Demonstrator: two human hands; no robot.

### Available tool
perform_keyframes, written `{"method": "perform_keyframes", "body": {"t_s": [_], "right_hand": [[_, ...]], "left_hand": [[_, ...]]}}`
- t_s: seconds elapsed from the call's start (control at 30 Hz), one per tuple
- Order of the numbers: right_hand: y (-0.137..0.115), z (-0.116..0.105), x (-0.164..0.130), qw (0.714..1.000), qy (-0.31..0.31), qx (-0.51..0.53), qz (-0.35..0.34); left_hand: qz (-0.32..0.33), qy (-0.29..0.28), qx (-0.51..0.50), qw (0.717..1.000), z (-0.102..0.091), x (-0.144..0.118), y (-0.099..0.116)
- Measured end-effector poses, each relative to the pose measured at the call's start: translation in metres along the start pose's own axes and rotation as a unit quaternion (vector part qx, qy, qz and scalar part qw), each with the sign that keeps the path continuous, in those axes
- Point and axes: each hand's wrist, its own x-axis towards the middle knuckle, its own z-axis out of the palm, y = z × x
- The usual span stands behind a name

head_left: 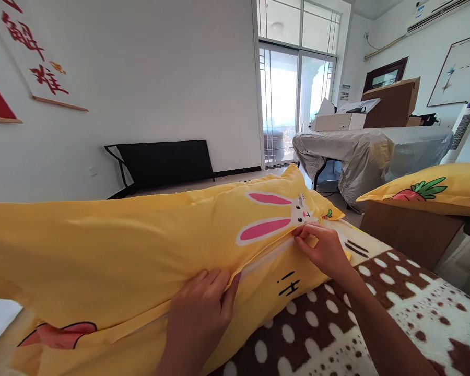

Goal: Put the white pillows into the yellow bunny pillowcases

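Observation:
A long yellow pillow (113, 245) with a pink-eared rabbit print lies across a brown blanket with white dots (337, 324). A white zipper (264, 257) runs along the pillowcase's near edge. My left hand (201, 313) presses down on the pillowcase and pinches the fabric beside the zipper. My right hand (323, 248) is further along, its fingertips closed on the zipper's end near the rabbit's face. The zipper pull itself is hidden under my fingers.
A second yellow pillow with a carrot print (434, 190) rests on a brown box at right. Behind it stands a table under grey plastic sheeting (356, 151) carrying cardboard boxes. A black folded panel (164, 162) leans on the white wall. Glass doors are behind.

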Motion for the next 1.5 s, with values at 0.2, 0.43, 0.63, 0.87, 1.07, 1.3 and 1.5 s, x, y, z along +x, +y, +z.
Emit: {"method": "perform_keyframes", "body": {"t_s": [0.2, 0.43, 0.63, 0.87, 1.07, 1.3, 1.5], "right_hand": [[0.018, -0.013, 0.004, 0.998, -0.046, -0.012, 0.047], [0.019, -0.013, 0.001, 0.995, -0.025, -0.092, 0.022], [0.026, -0.013, 0.003, 0.993, -0.025, -0.107, 0.033], [0.042, -0.015, 0.007, 0.994, 0.003, -0.067, 0.084], [0.045, -0.01, 0.008, 0.997, 0.014, -0.021, 0.079], [0.058, 0.005, 0.008, 0.994, 0.078, -0.031, 0.069], [0.069, 0.012, 0.007, 0.986, 0.142, -0.058, 0.059]], "left_hand": [[0.0, 0.012, 0.0, 1.0, 0.003, -0.001, -0.002], [0.002, 0.007, 0.015, 1.0, 0.001, 0.002, -0.001], [0.009, 0.012, 0.009, 1.0, -0.001, 0.003, -0.001], [0.006, 0.022, 0.016, 1.0, 0.0, 0.002, -0.002], [0.004, 0.024, 0.016, 1.0, 0.001, 0.002, -0.003], [0.003, 0.017, 0.018, 1.0, 0.002, 0.001, -0.004], [0.0, 0.021, 0.015, 1.0, 0.001, 0.001, -0.004]]}}
